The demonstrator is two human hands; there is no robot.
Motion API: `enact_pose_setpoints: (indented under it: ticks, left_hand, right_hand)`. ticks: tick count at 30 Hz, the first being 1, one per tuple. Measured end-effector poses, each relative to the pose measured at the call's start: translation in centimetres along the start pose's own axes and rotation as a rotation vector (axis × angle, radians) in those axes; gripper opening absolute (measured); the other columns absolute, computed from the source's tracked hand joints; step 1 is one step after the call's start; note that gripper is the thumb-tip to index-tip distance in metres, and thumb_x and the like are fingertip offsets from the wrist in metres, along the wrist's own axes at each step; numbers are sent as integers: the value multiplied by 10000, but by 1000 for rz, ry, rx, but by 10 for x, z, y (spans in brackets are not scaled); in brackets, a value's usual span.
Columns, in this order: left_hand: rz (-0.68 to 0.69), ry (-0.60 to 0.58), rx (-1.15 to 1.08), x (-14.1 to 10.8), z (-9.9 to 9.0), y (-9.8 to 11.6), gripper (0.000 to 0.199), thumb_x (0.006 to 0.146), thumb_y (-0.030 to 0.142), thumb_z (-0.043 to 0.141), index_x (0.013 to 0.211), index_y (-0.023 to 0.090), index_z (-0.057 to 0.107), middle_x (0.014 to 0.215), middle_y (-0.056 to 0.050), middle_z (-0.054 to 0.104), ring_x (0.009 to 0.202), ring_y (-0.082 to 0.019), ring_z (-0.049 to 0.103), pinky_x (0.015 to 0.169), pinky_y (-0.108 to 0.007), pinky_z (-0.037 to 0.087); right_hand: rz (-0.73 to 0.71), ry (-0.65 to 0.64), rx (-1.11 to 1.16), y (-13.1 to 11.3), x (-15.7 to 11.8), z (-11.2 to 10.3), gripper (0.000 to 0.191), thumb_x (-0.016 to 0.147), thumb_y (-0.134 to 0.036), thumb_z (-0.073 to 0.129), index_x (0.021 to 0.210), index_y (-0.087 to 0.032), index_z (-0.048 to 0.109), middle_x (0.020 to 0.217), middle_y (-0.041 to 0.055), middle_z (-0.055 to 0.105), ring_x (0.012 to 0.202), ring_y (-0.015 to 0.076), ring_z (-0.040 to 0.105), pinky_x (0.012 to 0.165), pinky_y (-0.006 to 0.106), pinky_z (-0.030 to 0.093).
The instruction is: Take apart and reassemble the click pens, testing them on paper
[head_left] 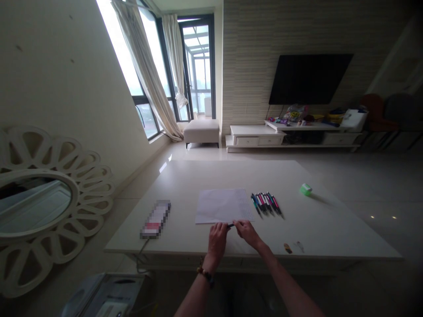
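My left hand (217,238) and my right hand (247,232) meet just in front of a white sheet of paper (221,204). Both are closed on a dark pen (230,226), one at each end; only a short middle stretch of it shows between the fingers. To the right of the paper lies a row of several pens (265,203) with black, pink, green and blue parts, side by side and slanted.
A pixelated phone-like object (155,220) with a cable lies left on the white table (185,176). A green-and-white item (306,189) stands at the right. Near the front edge are a small brown-and-black piece (287,248) and a clear piece (299,246).
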State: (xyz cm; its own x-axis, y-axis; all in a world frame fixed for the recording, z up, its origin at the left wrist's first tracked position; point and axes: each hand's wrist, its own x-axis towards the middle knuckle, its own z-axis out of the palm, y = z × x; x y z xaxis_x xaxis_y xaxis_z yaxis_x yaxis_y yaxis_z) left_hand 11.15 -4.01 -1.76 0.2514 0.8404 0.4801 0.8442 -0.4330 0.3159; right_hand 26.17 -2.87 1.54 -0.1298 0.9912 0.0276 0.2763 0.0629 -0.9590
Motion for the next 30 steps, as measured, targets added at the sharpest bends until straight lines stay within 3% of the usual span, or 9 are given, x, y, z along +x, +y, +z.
enact_pose_setpoints:
  ticks: [4,10,15,19,23,27,30]
  left_hand:
    - [-24,-4,1,0,0,0,135,889,234,428,904,209,560,807,-10,580,802,-157,513,731,-290,370]
    - [34,15,4,0,-1,0,124,880,232,448,864,208,568,813,-13,585,794,-150,519,721,-280,379]
    - [79,54,46,-1,-3,1,121,872,249,464,879,226,582,760,-9,585,756,-154,523,698,-277,378]
    - [56,68,-22,-1,-6,3,133,870,255,459,876,235,591,742,-8,597,750,-161,530,693,-284,384]
    - [-139,153,-284,3,-11,5,231,884,338,399,863,225,599,789,-35,629,789,-178,557,733,-312,404]
    - [-577,241,-784,18,-21,18,379,838,517,380,870,195,576,801,-68,663,799,-207,597,758,-345,425]
    - [-770,88,-1284,27,-30,41,446,759,594,460,875,174,558,879,-110,682,878,-234,611,790,-356,430]
  right_hand:
    - [86,28,104,9,1,8,507,790,-557,423,431,-203,372,337,-61,316,342,80,303,386,222,252]
    - [40,57,110,9,-3,10,458,767,-596,433,558,-189,435,438,-64,372,407,80,335,417,209,277]
    - [-19,202,-12,12,-2,13,490,761,-596,428,482,-194,409,420,-57,321,429,93,308,443,232,274]
    - [59,244,93,10,-4,20,511,731,-634,445,460,-204,387,397,-52,312,403,95,303,413,235,278]
    - [55,197,157,3,-20,19,430,766,-590,448,633,-184,497,451,-49,397,398,101,365,393,220,304]
    - [-148,229,-43,0,-46,16,355,760,-428,545,1020,-189,577,645,-4,563,546,130,525,529,229,430]
    - [-254,164,-106,-4,-58,17,383,749,-328,554,1124,-254,573,828,29,635,626,144,580,549,241,466]
